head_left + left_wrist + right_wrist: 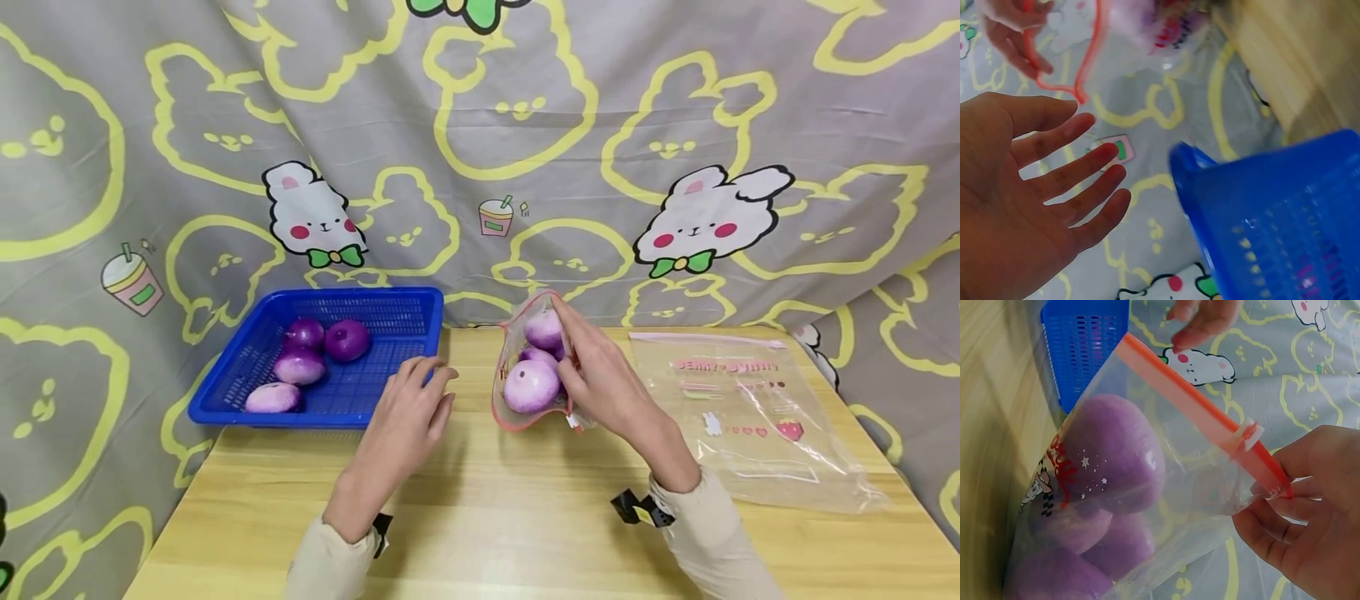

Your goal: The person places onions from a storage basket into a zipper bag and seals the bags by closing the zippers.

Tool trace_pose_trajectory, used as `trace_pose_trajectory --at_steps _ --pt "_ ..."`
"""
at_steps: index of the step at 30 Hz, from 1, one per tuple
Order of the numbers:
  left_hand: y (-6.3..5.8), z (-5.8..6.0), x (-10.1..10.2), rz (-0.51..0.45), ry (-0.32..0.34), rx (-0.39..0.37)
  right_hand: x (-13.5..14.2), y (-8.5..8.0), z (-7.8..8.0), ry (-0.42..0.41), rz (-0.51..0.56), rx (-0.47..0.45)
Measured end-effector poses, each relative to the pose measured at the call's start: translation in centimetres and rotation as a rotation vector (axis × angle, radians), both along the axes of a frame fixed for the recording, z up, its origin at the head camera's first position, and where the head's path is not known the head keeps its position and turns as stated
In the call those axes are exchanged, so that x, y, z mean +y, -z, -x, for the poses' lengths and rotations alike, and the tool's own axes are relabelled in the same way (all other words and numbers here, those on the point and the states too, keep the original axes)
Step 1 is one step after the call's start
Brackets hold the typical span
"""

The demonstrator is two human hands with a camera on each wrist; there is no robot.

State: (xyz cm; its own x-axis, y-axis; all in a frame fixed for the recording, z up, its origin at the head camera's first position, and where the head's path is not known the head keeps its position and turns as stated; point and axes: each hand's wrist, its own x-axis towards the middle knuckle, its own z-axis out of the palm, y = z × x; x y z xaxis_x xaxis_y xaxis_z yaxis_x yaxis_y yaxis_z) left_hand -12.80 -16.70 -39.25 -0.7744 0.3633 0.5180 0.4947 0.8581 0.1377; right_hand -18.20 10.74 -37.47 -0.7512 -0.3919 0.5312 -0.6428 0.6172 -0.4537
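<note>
My right hand (603, 379) pinches the red-edged rim of a clear zip bag (1179, 462), which stands with its mouth open. Several purple onions (531, 386) lie inside the bag, pressed against its printed side in the right wrist view. My left hand (408, 408) is over the near right corner of a blue basket (431, 308), apart from the bag. Its fingers are spread and hold nothing in the left wrist view. Several more purple onions (300, 365) lie in the left half of the basket.
A second clear zip bag (742, 417) with pink print lies flat on the wooden table (495, 533), to the right of my right hand. Behind the table hangs a grey curtain (405, 108) with yellow cartoon outlines.
</note>
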Motion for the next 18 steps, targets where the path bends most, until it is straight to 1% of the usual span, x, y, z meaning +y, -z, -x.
trace_pose_trajectory --at_steps 6,10,14,18 --pt "0.8 -0.1 -2.0 -0.001 -0.018 0.013 0.0 -0.3 0.1 -0.011 -0.006 -0.004" --pt "1.3 0.0 -3.7 -0.026 -0.016 0.057 -0.2 -0.4 0.2 -0.029 -0.013 -0.011" --pt "2.1 0.1 -5.6 -0.051 -0.027 0.102 -0.5 -0.3 0.3 -0.048 -0.016 -0.015" --pt "2.7 0.2 -7.3 -0.048 -0.043 0.128 -0.7 -0.3 0.3 -0.057 -0.02 -0.024"
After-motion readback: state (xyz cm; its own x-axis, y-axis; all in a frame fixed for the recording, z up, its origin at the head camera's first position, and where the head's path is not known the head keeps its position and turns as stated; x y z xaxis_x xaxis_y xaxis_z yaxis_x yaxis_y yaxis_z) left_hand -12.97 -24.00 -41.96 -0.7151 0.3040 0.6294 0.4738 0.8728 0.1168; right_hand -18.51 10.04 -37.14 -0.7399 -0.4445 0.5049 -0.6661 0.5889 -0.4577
